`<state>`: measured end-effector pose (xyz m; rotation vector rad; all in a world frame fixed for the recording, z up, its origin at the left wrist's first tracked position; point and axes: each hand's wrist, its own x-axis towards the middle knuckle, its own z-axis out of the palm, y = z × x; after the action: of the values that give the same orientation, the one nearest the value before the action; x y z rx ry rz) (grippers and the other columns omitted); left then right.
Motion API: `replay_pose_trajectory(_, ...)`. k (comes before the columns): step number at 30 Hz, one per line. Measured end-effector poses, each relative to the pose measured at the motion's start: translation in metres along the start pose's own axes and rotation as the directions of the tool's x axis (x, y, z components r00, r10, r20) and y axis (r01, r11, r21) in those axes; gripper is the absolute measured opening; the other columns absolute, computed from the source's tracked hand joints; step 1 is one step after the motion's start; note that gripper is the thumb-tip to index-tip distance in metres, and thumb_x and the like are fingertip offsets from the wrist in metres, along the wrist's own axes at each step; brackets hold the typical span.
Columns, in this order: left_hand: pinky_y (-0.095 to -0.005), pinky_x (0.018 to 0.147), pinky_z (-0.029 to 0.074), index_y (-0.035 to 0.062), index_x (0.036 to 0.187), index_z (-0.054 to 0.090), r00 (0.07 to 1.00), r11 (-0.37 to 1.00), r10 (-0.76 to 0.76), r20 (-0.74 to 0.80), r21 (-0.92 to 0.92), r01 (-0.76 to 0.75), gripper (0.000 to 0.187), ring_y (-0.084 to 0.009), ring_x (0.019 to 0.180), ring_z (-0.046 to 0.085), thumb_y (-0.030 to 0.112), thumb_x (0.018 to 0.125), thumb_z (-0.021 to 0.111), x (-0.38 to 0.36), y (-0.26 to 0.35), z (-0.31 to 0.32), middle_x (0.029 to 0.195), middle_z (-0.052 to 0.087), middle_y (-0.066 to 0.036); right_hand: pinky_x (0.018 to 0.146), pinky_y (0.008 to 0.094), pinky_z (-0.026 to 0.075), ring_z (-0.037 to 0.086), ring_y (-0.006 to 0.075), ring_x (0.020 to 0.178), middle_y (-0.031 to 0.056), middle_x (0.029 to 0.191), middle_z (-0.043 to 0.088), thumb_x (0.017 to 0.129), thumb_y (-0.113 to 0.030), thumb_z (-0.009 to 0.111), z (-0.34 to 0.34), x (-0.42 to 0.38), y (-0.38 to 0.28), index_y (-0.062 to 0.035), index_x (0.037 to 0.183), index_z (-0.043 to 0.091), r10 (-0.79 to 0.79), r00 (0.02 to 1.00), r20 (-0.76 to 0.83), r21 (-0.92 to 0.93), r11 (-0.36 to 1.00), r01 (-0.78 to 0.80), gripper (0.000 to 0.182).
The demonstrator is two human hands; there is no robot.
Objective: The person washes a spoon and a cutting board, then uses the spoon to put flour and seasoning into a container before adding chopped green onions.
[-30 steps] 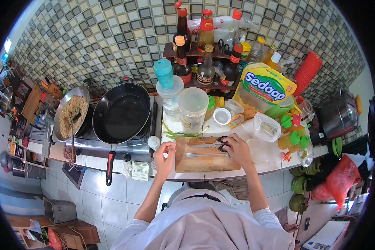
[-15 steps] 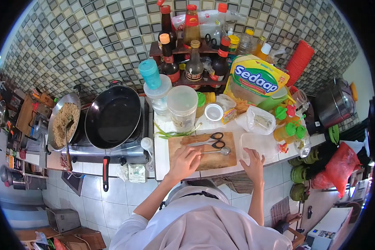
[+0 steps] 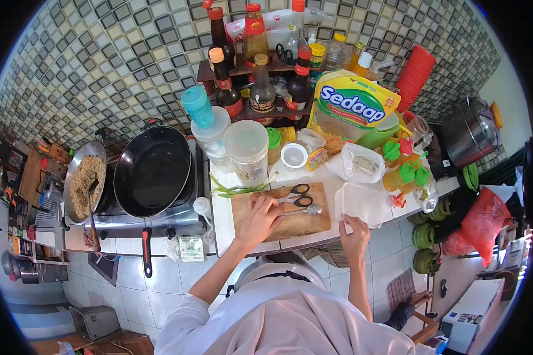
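Note:
My left hand (image 3: 259, 221) is over the wooden cutting board (image 3: 305, 228), its fingers curled down beside the blades of the black-handled scissors (image 3: 301, 195). A metal spoon (image 3: 314, 210) lies just below the scissors, its handle running toward that hand. Whatever is under those fingers is hidden. To the right, my right hand (image 3: 354, 235) has its thumb and fingertips drawn together at the near left corner of a clear plastic container (image 3: 364, 204). Green onions (image 3: 243, 189) lie behind the board.
At left, a black frying pan (image 3: 153, 171) sits on the stove, beside a pan of brown grainy food (image 3: 87, 183). Behind the board stand a lidded plastic tub (image 3: 246, 151), sauce bottles on a rack (image 3: 243, 68), and a Sedaap pouch (image 3: 355, 103). A plastic bag (image 3: 356, 163) lies at right.
My left hand has moved up the board toward the scissors' blades. My right hand has pulled back to the container's near corner and its fingers have closed. The view has shifted slightly.

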<state>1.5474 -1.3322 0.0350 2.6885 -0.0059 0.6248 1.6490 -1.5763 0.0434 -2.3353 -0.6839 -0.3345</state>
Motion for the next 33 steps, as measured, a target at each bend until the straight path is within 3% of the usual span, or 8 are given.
replay_pose_trajectory(5,-0.0424,0.083,0.034,0.0076,0.079,0.062,1.0,0.999,-0.029,-0.007,-0.047,0.028,0.014,-0.0198,0.093,0.048,0.018,0.071,0.067,-0.003,-0.006,0.004,0.092,0.05,-0.001,0.057,0.0312,0.045,0.059,0.0219,0.06,0.006,0.07,0.062,0.065,-0.004,0.066,-0.028,0.001,-0.051,-0.0056,0.079,0.065,-0.08,0.994,-0.077,0.062,0.994,0.084,0.014)
replay_pose_trajectory(11,-0.0394,0.082,0.034,0.0087,0.076,0.063,0.997,0.999,-0.038,-0.066,-0.039,0.036,0.011,-0.0201,0.093,0.049,0.017,0.07,0.067,-0.001,-0.008,-0.014,0.091,0.051,0.0,0.05,0.0291,0.045,0.058,0.02,0.053,0.002,0.068,0.061,0.061,-0.007,0.068,-0.027,-0.018,-0.097,-0.0088,0.073,0.063,-0.272,0.956,0.109,0.235,0.942,0.241,0.013)
replay_pose_trajectory(14,-0.0385,0.081,0.034,0.0083,0.075,0.064,0.993,0.998,-0.06,-0.1,-0.034,0.057,0.011,-0.0205,0.092,0.049,0.017,0.07,0.067,-0.002,-0.012,-0.019,0.089,0.053,0.0,0.048,0.0291,0.045,0.058,0.019,0.052,0.0018,0.065,0.06,0.061,-0.008,0.068,-0.015,-0.024,-0.11,-0.0105,0.073,0.063,-0.41,0.878,0.246,0.329,0.887,0.323,0.013)
replay_pose_trajectory(16,-0.0382,0.08,0.036,0.0054,0.076,0.063,0.982,0.973,-0.151,-0.111,-0.194,0.127,0.011,-0.0223,0.09,0.05,0.015,0.071,0.067,-0.003,-0.017,-0.021,0.088,0.053,-0.002,0.048,0.0294,0.046,0.057,0.0186,0.052,0.0003,0.068,0.059,0.061,-0.013,0.068,-0.002,-0.025,-0.115,-0.0123,0.073,0.061,-0.562,0.785,0.26,0.37,0.809,0.456,0.014)
replay_pose_trajectory(19,-0.0366,0.077,0.039,0.002,0.077,0.063,0.962,0.909,-0.257,-0.091,-0.361,0.209,0.012,-0.0249,0.088,0.05,0.012,0.072,0.067,-0.004,-0.027,-0.022,0.089,0.053,-0.006,0.049,0.0305,0.047,0.057,0.0181,0.056,0.0007,0.069,0.055,0.066,-0.015,0.065,0.019,-0.034,-0.114,-0.0121,0.076,0.058,-0.645,0.704,0.298,0.406,0.753,0.518,0.013)
replay_pose_trajectory(24,-0.0359,0.073,0.043,0.0,0.078,0.062,0.945,0.904,-0.308,-0.11,-0.343,0.254,0.011,-0.0261,0.083,0.052,0.009,0.073,0.066,-0.004,-0.043,-0.02,0.089,0.052,-0.009,0.053,0.0309,0.046,0.058,0.0175,0.061,0.0021,0.07,0.053,0.07,-0.018,0.062,0.044,-0.035,-0.118,-0.0124,0.079,0.057,-0.68,0.63,0.375,0.383,0.733,0.563,0.012)
replay_pose_trajectory(26,-0.036,0.072,0.043,0.0,0.078,0.062,0.934,0.884,-0.348,-0.086,-0.361,0.296,0.011,-0.0259,0.082,0.053,0.009,0.073,0.066,-0.004,-0.046,-0.02,0.088,0.052,-0.009,0.064,0.0328,0.046,0.058,0.0185,0.063,0.0017,0.072,0.054,0.071,-0.02,0.061,0.05,-0.036,-0.12,-0.0132,0.081,0.057,-0.658,0.628,0.415,0.356,0.753,0.553,0.012)
replay_pose_trajectory(33,-0.0359,0.072,0.044,0.0021,0.077,0.063,0.991,0.967,-0.118,-0.063,-0.235,0.1,0.011,-0.0245,0.081,0.054,0.012,0.073,0.066,0.003,-0.062,-0.019,0.086,0.053,-0.007,0.078,0.0395,0.039,0.058,0.0206,0.071,0.001,0.075,0.055,0.073,-0.022,0.061,0.069,-0.032,-0.117,-0.0147,0.084,0.058,-0.663,0.614,0.429,0.314,0.747,0.586,0.014)
